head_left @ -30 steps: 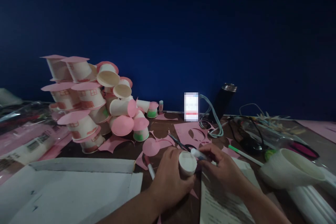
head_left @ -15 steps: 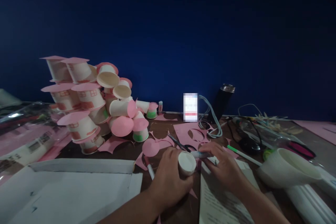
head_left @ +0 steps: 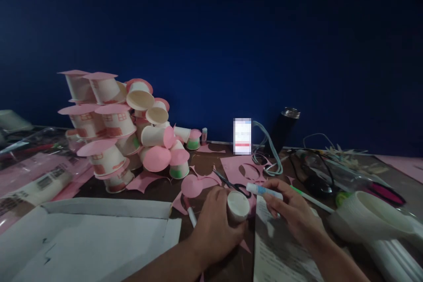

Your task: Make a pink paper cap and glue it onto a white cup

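My left hand (head_left: pixel 216 220) is wrapped round a white paper cup (head_left: pixel 238 205), whose round white base faces up. In my right hand (head_left: pixel 291 205), a glue stick (head_left: pixel 262 190) with a white and blue label is pinched between thumb and fingers, apart from the cup. Just beyond the cup lie dark-handled scissors (head_left: pixel 231 181) on the table. A pink paper circle (head_left: pixel 191 186) and a red-ended marker (head_left: pixel 190 212) are left of my left hand. Under my right hand is a printed sheet (head_left: pixel 274 246), partly covered.
Stacked paper cups with pink paper roofs (head_left: pixel 115 121) rise at the left. A white box lid (head_left: pixel 109 238) lies in front of them. Nested paper cups (head_left: pixel 370 216), a green-ended marker (head_left: pixel 312 199) and a black bottle (head_left: pixel 284 132) are at the right. A blurred phone screen (head_left: pixel 242 136) stands at the back.
The glue stick was at the cup's edge and has moved right, away from it, turning more into view. My left hand keeps hold of the cup in nearly the same place.
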Available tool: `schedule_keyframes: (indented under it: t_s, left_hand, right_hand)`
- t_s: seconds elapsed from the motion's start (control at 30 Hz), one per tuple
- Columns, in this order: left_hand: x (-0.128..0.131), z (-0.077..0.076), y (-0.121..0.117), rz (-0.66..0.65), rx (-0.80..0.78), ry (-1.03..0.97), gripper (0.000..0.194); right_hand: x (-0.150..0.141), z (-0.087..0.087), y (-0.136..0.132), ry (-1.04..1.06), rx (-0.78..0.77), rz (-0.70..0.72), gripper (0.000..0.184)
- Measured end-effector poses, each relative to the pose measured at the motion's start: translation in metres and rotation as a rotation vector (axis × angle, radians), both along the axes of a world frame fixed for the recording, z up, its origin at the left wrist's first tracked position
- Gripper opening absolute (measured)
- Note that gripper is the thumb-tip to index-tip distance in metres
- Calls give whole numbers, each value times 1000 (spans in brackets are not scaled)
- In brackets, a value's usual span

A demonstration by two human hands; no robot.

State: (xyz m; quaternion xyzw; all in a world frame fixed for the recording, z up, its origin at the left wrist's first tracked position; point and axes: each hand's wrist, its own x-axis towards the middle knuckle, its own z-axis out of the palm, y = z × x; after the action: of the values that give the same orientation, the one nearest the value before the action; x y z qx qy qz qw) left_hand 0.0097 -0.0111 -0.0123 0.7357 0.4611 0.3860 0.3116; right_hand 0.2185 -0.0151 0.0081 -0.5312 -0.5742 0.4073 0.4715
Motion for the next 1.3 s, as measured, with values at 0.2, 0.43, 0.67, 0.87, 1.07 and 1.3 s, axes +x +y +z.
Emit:
schedule_keyframes:
  t_s: [0.2,0.43,0.67,0.87,1.07,1.3]
  left_hand:
    - [-1,5,2,-40,4,-11,39]
    - [1,3,2,-38,35,-35,40]
    - [1,2,2,-21,57,-19,36]
    - [0,-1,0,-35,52,-10,43]
    - [-1,-2,1,-37,54,-3,44]
    - [-1,-3,1,-13,26,16,46]
  right_hand:
    - [2,-8,0,107,67,-28,27]
    - [-11,4,-4,18,103,-87,22]
    - [-17,4,-5,-90,166,-26,23]
    - [-9,-2,-5,-77,133,-21,25]
    - [-13,-1,-6,-75,127,-41,27]
    - [-11,3,-8,-241,145,16,32]
